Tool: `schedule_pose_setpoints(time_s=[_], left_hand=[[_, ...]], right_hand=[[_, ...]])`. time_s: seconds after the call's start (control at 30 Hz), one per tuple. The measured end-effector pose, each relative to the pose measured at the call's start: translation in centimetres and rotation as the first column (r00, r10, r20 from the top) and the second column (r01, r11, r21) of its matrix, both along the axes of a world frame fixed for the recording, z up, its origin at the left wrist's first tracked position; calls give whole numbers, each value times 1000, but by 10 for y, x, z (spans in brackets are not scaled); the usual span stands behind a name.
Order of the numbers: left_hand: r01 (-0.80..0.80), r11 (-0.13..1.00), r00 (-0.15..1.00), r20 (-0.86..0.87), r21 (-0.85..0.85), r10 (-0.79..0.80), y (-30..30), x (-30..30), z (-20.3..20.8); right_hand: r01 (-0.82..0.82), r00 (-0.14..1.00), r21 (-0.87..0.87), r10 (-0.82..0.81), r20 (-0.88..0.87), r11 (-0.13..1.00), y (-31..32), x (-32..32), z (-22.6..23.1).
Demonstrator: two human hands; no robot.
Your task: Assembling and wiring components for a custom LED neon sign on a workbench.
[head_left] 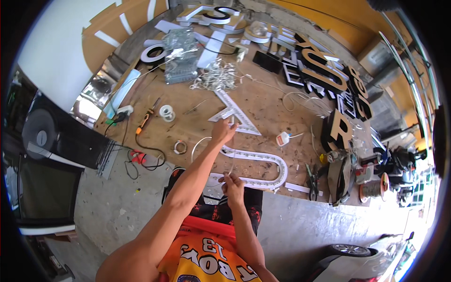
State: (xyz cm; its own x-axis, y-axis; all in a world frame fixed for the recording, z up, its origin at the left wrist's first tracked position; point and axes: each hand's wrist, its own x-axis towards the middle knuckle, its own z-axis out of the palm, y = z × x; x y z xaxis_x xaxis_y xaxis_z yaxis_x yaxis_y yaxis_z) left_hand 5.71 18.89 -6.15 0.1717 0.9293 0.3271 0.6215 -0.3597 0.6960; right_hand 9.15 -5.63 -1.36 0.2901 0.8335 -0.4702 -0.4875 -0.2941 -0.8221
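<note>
My left hand (224, 131) reaches over the table to a white angular letter shape (242, 123) with a row of small LED modules along it. Its fingers are bent together at the letter's near edge; what they hold, if anything, is too small to name. Close to the table's front edge, my right hand (233, 189) pinches a thin pale strand, perhaps a wire. Beside it lies a curved white S-shaped letter (283, 171), its channel lined with LED modules. A thin white wire (195, 149) loops left of that letter.
On the wooden table (263, 108) lie a soldering iron (146, 118), tape rolls (167, 113), a glue bottle (283, 138), pliers (311, 181) and a heap of LED strings (218, 77). Finished letters (324, 68) crowd the far right. A cable hangs off the left edge.
</note>
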Motion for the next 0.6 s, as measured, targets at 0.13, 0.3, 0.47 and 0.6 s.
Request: schedule_pose_setpoints(time_s=[0.13,0.3,0.47,0.6], left_hand=[[34,975,999,35,-219,-27,22,36,-5],[407,898,694,696,-166,-186,-2,26,46],[553,769,670,720,-321,-181,-96,-17,140],[505,784,704,697,-361,-133,-152,-58,145]], right_hand=[[-31,989,7,29,145,1000,-19,16,-17],[209,167,325,-362,917,922,-63,124,-5],[519,-232,177,-62,971,836,-125,312,-5],[456,-12,-277,317,948,846,-124,329,6]])
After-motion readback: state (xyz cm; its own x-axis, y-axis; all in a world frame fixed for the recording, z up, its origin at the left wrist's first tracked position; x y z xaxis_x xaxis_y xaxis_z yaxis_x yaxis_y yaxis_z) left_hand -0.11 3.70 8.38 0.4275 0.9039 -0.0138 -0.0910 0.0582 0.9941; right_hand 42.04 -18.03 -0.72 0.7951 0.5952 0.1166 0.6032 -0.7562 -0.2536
